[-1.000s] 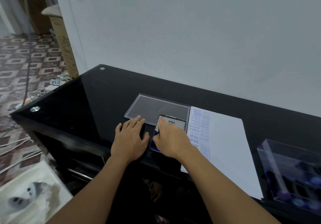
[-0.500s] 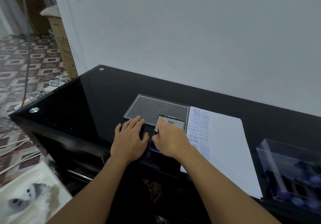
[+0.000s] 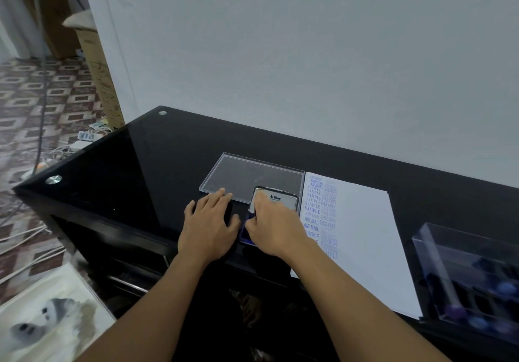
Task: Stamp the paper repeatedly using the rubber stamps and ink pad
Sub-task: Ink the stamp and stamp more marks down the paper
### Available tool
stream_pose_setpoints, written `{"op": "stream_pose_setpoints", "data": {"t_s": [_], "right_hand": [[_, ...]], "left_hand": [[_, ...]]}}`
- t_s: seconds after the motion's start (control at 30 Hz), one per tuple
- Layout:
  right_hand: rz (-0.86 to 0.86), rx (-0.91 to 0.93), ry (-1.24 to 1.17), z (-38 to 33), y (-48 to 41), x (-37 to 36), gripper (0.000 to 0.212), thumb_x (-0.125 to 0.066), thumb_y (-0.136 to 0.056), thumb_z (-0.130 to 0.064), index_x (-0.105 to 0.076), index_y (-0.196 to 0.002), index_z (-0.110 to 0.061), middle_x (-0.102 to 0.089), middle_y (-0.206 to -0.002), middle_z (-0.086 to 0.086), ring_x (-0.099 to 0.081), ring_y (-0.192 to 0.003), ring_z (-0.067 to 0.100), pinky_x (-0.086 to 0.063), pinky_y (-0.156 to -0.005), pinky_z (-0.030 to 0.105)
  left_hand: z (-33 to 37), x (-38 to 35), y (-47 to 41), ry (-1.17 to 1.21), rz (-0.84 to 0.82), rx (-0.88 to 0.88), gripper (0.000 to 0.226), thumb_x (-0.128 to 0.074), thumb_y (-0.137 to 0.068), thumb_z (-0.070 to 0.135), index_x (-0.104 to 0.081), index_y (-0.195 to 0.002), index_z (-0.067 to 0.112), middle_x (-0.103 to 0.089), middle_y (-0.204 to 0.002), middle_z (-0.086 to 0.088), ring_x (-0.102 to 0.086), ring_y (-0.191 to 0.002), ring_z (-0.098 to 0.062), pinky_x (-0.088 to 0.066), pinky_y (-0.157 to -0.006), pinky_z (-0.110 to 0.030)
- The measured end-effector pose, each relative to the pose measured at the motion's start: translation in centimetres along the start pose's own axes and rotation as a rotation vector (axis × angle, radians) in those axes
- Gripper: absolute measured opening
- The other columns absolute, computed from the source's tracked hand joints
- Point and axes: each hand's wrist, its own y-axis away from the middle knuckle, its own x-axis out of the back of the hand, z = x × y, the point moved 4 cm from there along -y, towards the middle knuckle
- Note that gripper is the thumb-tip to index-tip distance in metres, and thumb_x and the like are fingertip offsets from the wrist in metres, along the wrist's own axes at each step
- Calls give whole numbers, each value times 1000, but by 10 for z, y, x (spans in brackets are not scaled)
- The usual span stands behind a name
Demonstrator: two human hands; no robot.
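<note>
On the near edge of the black glass worktop (image 3: 140,170), two bare forearms enter from below. The left hand (image 3: 209,226) lies palm down on the glass with its fingers straight and slightly spread, its grip holding nothing. Its fingertips reach the near rim of a clear plastic lid (image 3: 252,176) lying flat on the worktop. A small dark object (image 3: 229,212) shows between the two hands; what it is cannot be told.

Just beside it, the right hand (image 3: 273,229) is knuckles up with its fingers curled down over the open ink pad (image 3: 246,234), whose blue surface shows at the hand's left side. The back of the hand hides the fingers' undersides, so whether this grip pinches a stamp cannot be told. The pad's cover (image 3: 279,200), marked "Artline", stands raised just beyond the right fingertips, in front of the clear lid.

Just right of the ink pad lies the paper (image 3: 365,235), a white sheet. Its left margin carries two columns of blue impressions, among them AMENDED, SAMPLE, AIR MAIL, FRAGILE, FAX OUT and EXPRESS. Right of the sheet stands a clear plastic box (image 3: 449,249) holding rubber stamps (image 3: 452,311) with blue and purple knobs, blurred in this view.

Round metal studs (image 3: 53,179) mark the worktop's left corners, and a pale wall (image 3: 309,66) rises behind it. On the patterned floor (image 3: 33,100) to the left are an animal picture (image 3: 42,319), white cables (image 3: 25,238) and a cardboard box (image 3: 98,66).
</note>
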Motion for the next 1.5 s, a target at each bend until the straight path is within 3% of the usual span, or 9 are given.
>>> {"op": "stream_pose_setpoints", "data": {"t_s": [0.4,0.7,0.83,1.07,1.37,1.5], "right_hand": [[-55,-21,-3,-3,-4,2,13,-48,-93,-25,-38,-94,-17,-60,-81,6,-59,-76,29,-51,-76,44],[44,-24,-54,5,10,4,10,-47,-92,-24,-39,-92,-18,-60,-84,4,-56,-77,29,-43,-70,38],[89,-117,-210,26,28,11,9,-48,-94,-27,-42,-90,-21,-59,-81,-2,-56,-74,21,-47,-68,39],[132,-271,-372,81,51,48,8,-53,-94,-22,-52,-89,-16,-63,-80,2,-58,-71,19,-47,-64,35],[160,-304,-326,120,72,82,9,-58,-96,-21,-58,-88,-18,-66,-83,-3,-59,-73,14,-39,-56,18],[132,-315,-285,124,78,85,12,-58,-97,-26,-59,-89,-17,-67,-83,-1,-60,-72,14,-42,-56,21]], "left_hand": [[-1,-1,0,12,-3,-1,58,-42,-99,49,-34,-153,30,-26,-163,10,-21,-150,-11,-9,-124,-45],[-1,0,0,19,-7,4,58,-41,-99,49,-34,-154,31,-25,-163,10,-20,-150,-10,-10,-125,-44],[-2,0,2,50,-3,2,58,-43,-100,47,-34,-154,29,-24,-164,9,-19,-151,-10,-9,-125,-44],[3,8,1,225,31,50,54,-56,-98,37,-45,-148,23,-30,-162,5,-21,-150,-18,-13,-124,-49],[92,12,18,210,-27,-359,47,-49,-97,40,-48,-142,27,-30,-160,11,-9,-152,-11,-7,-125,-45],[117,3,25,175,-59,-493,53,-40,-93,47,-50,-141,26,-36,-157,11,-11,-152,-13,-13,-123,-49]]}}
